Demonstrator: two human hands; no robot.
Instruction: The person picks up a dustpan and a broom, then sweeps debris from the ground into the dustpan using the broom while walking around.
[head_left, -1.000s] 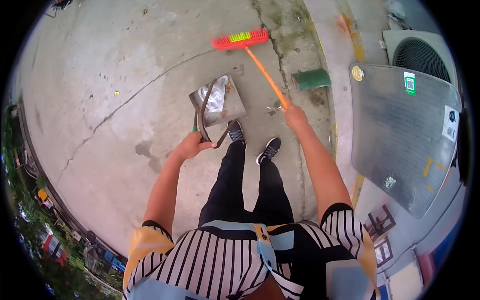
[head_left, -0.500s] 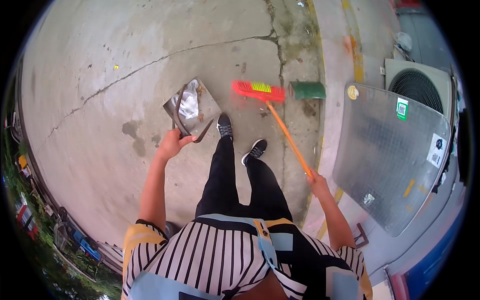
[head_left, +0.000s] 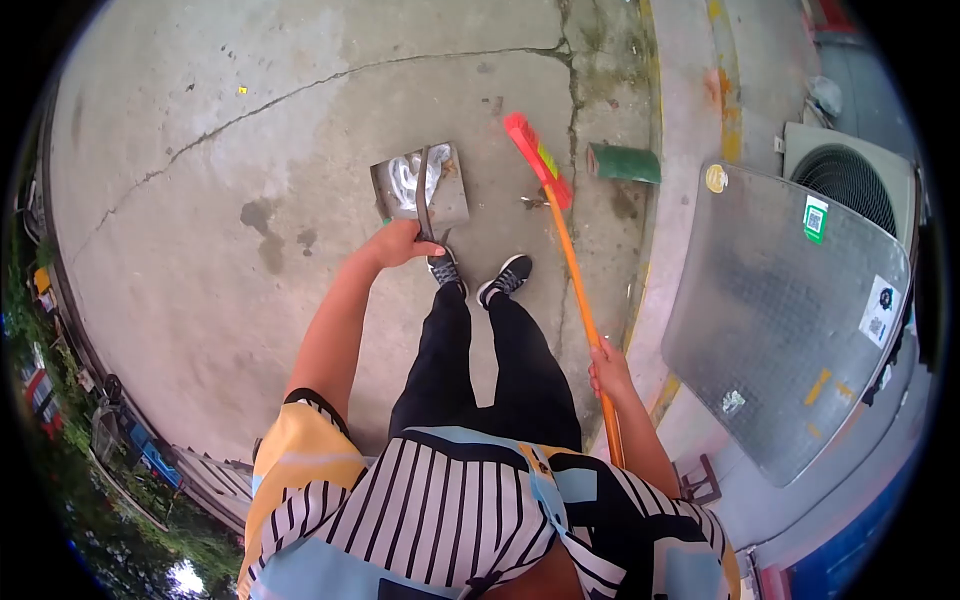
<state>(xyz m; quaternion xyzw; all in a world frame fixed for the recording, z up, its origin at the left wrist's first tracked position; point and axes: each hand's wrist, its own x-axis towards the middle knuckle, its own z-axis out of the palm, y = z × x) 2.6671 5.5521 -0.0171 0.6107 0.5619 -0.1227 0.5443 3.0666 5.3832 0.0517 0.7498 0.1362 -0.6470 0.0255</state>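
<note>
My left hand (head_left: 402, 245) is closed round the dark handle of a metal dustpan (head_left: 455, 205), in front of my left shoe. Crumpled silvery wrapping (head_left: 405, 180) and some brown bits lie in the pan. In my right hand (head_left: 610, 370) is the orange stick of a broom (head_left: 570, 250), fingers wrapped about it near hip height. The red broom head (head_left: 525, 140) with a yellow-green strip stands off to the right of the dustpan, set at a slant. Small dark litter (head_left: 533, 203) lies on the concrete beside the bristles.
A curved green piece (head_left: 625, 163) lies by the kerb on the right. Behind it are a clear scuffed panel with stickers (head_left: 780, 310) and an air-conditioner unit (head_left: 850, 180). Cracks run across the concrete floor (head_left: 250, 320). Plants (head_left: 160, 540) line the lower left.
The dustpan has moved right and turned squarer to me. The broom head has swung from nearly level to a steep slant, and my right hand has come down and inward.
</note>
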